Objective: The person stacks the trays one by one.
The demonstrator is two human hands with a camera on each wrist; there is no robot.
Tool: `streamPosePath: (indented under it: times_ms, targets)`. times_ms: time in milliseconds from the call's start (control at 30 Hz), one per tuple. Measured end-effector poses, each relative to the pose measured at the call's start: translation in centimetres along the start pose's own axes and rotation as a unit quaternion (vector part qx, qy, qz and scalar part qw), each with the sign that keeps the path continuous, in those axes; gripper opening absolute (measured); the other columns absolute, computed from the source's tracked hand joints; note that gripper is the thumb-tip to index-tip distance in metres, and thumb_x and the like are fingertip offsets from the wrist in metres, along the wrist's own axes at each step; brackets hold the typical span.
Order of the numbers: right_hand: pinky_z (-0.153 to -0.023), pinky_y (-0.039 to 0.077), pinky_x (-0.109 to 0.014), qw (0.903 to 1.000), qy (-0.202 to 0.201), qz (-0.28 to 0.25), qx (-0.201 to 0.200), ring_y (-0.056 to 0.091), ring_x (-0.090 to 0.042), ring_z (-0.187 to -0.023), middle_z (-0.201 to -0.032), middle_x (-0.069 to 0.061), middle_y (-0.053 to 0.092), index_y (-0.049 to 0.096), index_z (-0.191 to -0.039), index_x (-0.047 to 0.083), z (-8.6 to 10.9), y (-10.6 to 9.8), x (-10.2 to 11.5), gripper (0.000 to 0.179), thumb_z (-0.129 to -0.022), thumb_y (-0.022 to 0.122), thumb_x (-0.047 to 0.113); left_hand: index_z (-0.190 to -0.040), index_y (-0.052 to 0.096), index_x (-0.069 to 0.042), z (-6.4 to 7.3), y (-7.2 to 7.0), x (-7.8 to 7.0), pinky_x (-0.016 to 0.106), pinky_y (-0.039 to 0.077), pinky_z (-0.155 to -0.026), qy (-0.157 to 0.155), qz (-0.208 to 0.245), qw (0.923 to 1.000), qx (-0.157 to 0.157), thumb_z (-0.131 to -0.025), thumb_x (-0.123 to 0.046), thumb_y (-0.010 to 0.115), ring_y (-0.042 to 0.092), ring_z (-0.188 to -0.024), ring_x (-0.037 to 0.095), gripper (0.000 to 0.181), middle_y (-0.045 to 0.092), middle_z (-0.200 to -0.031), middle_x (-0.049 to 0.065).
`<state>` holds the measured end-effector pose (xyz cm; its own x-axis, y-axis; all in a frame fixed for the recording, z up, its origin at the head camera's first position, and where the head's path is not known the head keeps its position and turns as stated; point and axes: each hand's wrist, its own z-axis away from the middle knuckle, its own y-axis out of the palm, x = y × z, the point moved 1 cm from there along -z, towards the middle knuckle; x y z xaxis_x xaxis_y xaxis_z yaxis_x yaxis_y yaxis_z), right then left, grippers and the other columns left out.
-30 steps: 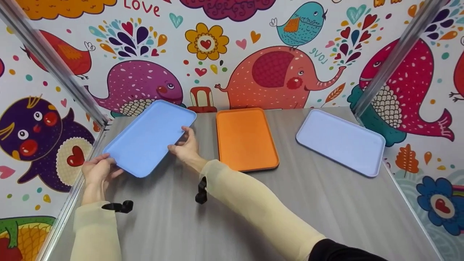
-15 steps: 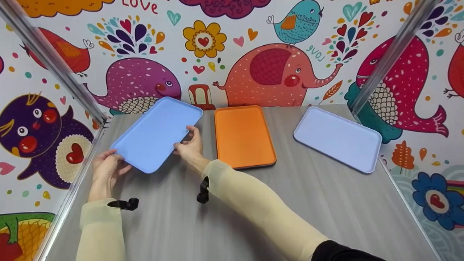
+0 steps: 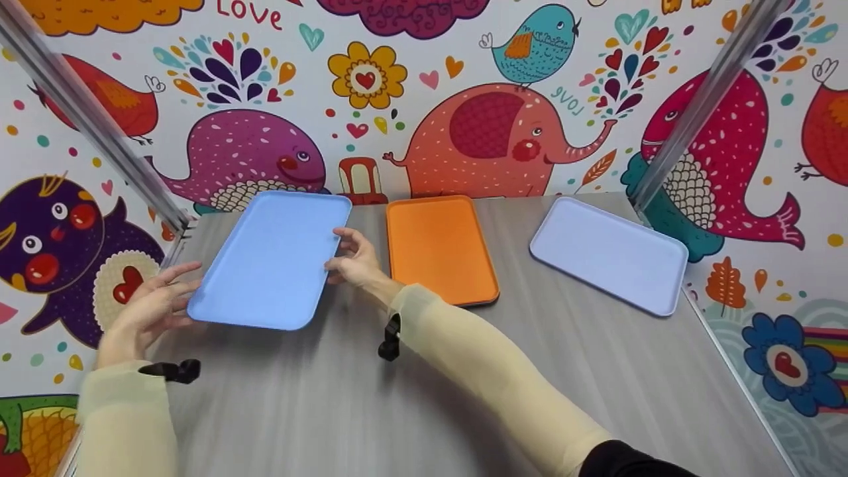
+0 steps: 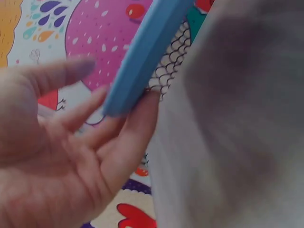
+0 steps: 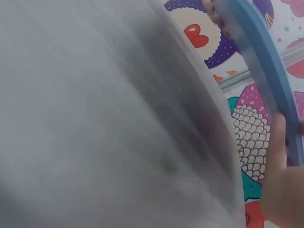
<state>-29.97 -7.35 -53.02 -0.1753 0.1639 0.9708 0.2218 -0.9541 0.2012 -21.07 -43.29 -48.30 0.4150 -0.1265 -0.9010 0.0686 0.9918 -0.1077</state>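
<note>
A blue rectangular tray (image 3: 271,258) is held above the left part of the grey table, its shadow falling beneath it. My right hand (image 3: 358,262) pinches the tray's right long edge between thumb and fingers. At the near left corner, my left hand (image 3: 149,308) has its fingers loosely extended. In the left wrist view the left hand's (image 4: 61,156) fingertips touch the corner of the blue tray (image 4: 142,61), while the thumb stands off it. An orange tray (image 3: 440,248) lies on the table right of the held tray, with a dark edge showing under it.
A lavender tray (image 3: 609,255) lies slanted on the right part of the grey table (image 3: 318,411). Patterned walls (image 3: 371,139) stand behind and at the sides. Metal posts (image 3: 112,126) rise at the two back corners.
The blue tray has turned, its near end swinging towards me and its far end left. My left hand has loosened from the near corner and moved left. My right hand still pinches the edge.
</note>
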Motion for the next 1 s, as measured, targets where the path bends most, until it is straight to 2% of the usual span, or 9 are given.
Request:
streamPosePath:
  times_ms: [100, 233, 400, 467, 567, 667, 733, 867, 1000]
  targets:
    - [-0.067, 0.07, -0.036, 0.9997, -0.002, 0.001, 0.026, 0.07, -0.02, -0.102, -0.131, -0.012, 0.068, 0.066, -0.15, 0.014, -0.2, -0.6, 0.3, 0.07, -0.086, 0.077, -0.013, -0.146, 0.06, -0.049, 0.5, -0.7, -0.1, 0.037, 0.071, -0.087, 0.031, 0.042, 0.9962, 0.07, -0.117, -0.021, 0.06, 0.082, -0.106, 0.01, 0.04, 0.078, -0.122, -0.023]
    - [-0.067, 0.07, -0.037, 0.9985, -0.004, 0.012, 0.053, 0.069, -0.021, -0.104, -0.131, -0.013, 0.07, 0.067, -0.151, 0.013, -0.4, -1.4, 0.6, 0.073, -0.084, 0.077, -0.013, -0.155, 0.06, -0.044, 0.8, -0.9, 0.2, 0.042, 0.072, -0.089, 0.074, 0.091, 0.9845, 0.131, -0.117, -0.006, 0.052, 0.083, -0.114, 0.014, 0.054, 0.08, -0.134, -0.018]
    - [-0.089, 0.071, -0.057, 0.9961, -0.004, 0.04, 0.078, 0.068, -0.02, -0.107, -0.134, -0.014, 0.072, 0.067, -0.154, 0.014, -0.5, -2.3, 0.9, 0.074, -0.084, 0.076, -0.01, -0.163, 0.057, -0.035, 0.5, -0.2, 0.9, 0.044, 0.072, -0.089, 0.114, 0.122, 0.9668, 0.194, -0.116, 0.004, 0.045, 0.082, -0.118, 0.017, 0.063, 0.078, -0.143, -0.009]
    - [-0.094, 0.069, -0.06, 0.9953, -0.006, 0.05, 0.083, 0.067, -0.019, -0.108, -0.135, -0.013, 0.072, 0.067, -0.154, 0.014, -0.6, -2.6, 1.0, 0.073, -0.085, 0.076, -0.009, -0.165, 0.055, -0.032, 0.3, 0.3, 1.1, 0.045, 0.072, -0.088, 0.122, 0.128, 0.9618, 0.209, -0.115, 0.008, 0.044, 0.082, -0.117, 0.019, 0.065, 0.078, -0.143, -0.004]
    - [-0.085, 0.071, -0.049, 0.9949, -0.001, 0.049, 0.088, 0.067, -0.018, -0.105, -0.133, -0.012, 0.072, 0.066, -0.155, 0.015, -0.6, -3.1, 1.1, 0.074, -0.086, 0.075, -0.01, -0.166, 0.053, -0.032, 0.0, 1.0, 1.2, 0.045, 0.072, -0.087, 0.123, 0.12, 0.964, 0.203, -0.113, 0.011, 0.047, 0.082, -0.114, 0.018, 0.068, 0.078, -0.141, -0.004]
    - [-0.072, 0.066, -0.036, 0.9952, 0.008, 0.029, 0.093, 0.067, -0.018, -0.101, -0.133, -0.012, 0.072, 0.064, -0.157, 0.013, -0.6, -3.7, 1.2, 0.075, -0.087, 0.074, -0.011, -0.165, 0.052, -0.032, -0.4, 1.7, 1.2, 0.044, 0.072, -0.085, 0.115, 0.098, 0.9725, 0.177, -0.111, 0.011, 0.053, 0.082, -0.111, 0.017, 0.069, 0.079, -0.137, -0.006]
    - [-0.069, 0.065, -0.031, 0.9949, 0.014, 0.015, 0.099, 0.068, -0.019, -0.1, -0.135, -0.013, 0.071, 0.062, -0.159, 0.012, -0.7, -4.1, 1.4, 0.076, -0.087, 0.073, -0.012, -0.165, 0.051, -0.032, -0.6, 2.2, 1.1, 0.043, 0.072, -0.085, 0.108, 0.081, 0.9782, 0.158, -0.11, 0.01, 0.057, 0.081, -0.11, 0.016, 0.07, 0.078, -0.134, -0.007]
    - [-0.073, 0.067, -0.031, 0.9944, 0.02, 0.007, 0.103, 0.068, -0.019, -0.101, -0.14, -0.016, 0.069, 0.061, -0.161, 0.011, -0.7, -4.9, 1.9, 0.075, -0.09, 0.072, -0.013, -0.164, 0.051, -0.031, -1.0, 3.1, 0.9, 0.042, 0.072, -0.083, 0.104, 0.058, 0.9843, 0.13, -0.108, 0.008, 0.063, 0.08, -0.107, 0.015, 0.07, 0.077, -0.13, -0.008]
    - [-0.083, 0.07, -0.037, 0.9943, 0.025, 0.014, 0.102, 0.069, -0.021, -0.102, -0.15, -0.022, 0.065, 0.06, -0.161, 0.011, -0.6, -5.8, 2.4, 0.074, -0.092, 0.074, -0.011, -0.163, 0.054, -0.029, -1.4, 4.0, 0.6, 0.042, 0.072, -0.081, 0.114, 0.07, 0.983, 0.126, -0.107, 0.011, 0.063, 0.08, -0.104, 0.015, 0.07, 0.078, -0.128, -0.007]
